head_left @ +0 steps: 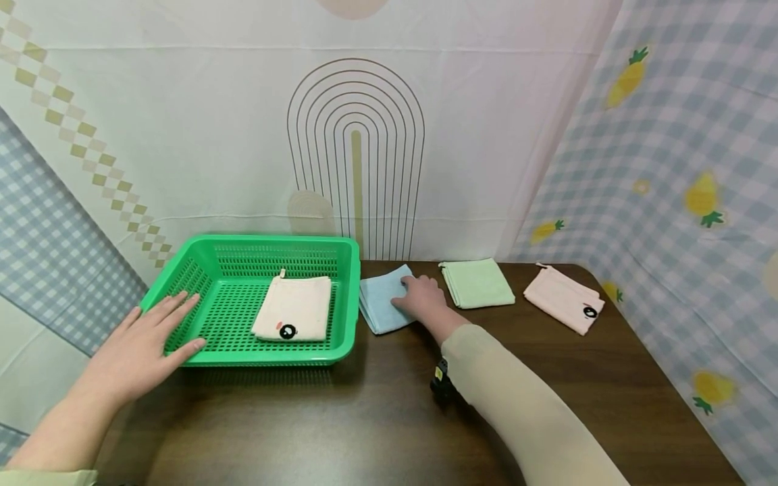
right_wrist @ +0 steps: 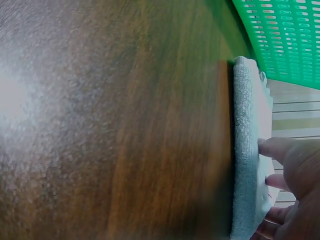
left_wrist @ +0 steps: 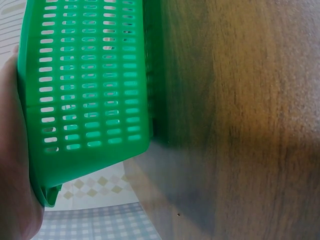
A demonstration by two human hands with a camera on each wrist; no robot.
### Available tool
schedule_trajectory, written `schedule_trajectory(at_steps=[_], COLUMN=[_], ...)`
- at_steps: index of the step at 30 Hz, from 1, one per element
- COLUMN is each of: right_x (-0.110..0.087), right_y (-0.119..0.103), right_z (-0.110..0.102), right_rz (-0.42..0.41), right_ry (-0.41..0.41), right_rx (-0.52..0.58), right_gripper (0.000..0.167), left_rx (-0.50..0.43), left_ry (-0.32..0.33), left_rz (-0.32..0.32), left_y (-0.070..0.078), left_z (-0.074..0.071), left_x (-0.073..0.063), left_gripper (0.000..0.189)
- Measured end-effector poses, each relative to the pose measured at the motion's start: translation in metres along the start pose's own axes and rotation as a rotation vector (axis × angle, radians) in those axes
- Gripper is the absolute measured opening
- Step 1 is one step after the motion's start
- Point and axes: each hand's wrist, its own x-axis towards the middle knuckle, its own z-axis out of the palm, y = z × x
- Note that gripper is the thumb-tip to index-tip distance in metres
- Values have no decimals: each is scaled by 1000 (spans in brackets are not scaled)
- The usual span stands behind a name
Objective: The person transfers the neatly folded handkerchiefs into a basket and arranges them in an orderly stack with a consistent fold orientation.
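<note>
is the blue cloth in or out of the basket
Out: the blue cloth lies on the table beside the basket, right hand touching it.

A: Anyone make out what's under the right hand (head_left: 425,300)? It covers one edge of the blue cloth (head_left: 379,297), can't tell if it's pinching or just touching.

B: Nope. The black gadget (head_left: 440,387) below that wrist is partly behind the sleeve (head_left: 523,398), too small to ID. Left hand (head_left: 142,344) hides the corner of the basket (head_left: 255,356) under it.

A: Left wrist cam chops off that hand and the basket's top end. Right wrist cam crops its hand, the cloth and the basket too.
</note>
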Motion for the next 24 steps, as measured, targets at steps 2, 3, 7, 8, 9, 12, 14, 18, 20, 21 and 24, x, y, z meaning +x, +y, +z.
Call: schedule_trajectory(at_steps=[2, 3, 7, 8, 9, 12, 14, 18, 20, 21, 24], right_x=[0, -1, -1, -1, -1, -1, 0, 1, 1, 1, 1], right_y=[0, -1, -2, -3, -3, -4, -5, -6, -6, -5, -4], right_z=[-1, -1, -3, -3, -3, -3, -3, -2, -3, -4, -6], right_rz=[1, 4, 7, 9, 10, 8, 1, -6, -8, -9, -25], right_ry=[-4, -6, -6, -4, -2, 5, 9, 5, -2, -6, -18], right_rx=[9, 15, 38, 43, 49, 72, 94, 118, 126, 126, 126], right_gripper=[62, 62, 60, 60, 59, 57, 55, 52, 52, 52, 52], left_rx=[2, 3, 2, 1, 0, -2, -3, -3, -5, -5, -4], left_ry=[0, 0, -1, 0, -1, -2, -1, -1, -3, -2, 1], left_rz=[4, 5, 0, -1, -3, -1, 2, 4, 3, 3, 5], left_y=[-1, -1, -1, -1, 0, 0, 1, 1, 1, 1, 1], left_z=[1, 1, 1, 0, 0, 0, -1, -1, -1, -1, -2], left_x=[0, 0, 0, 0, 0, 0, -1, -1, -1, -1, -1], left_gripper=[83, 83, 83, 83, 83, 83, 83, 83, 83, 83, 83])
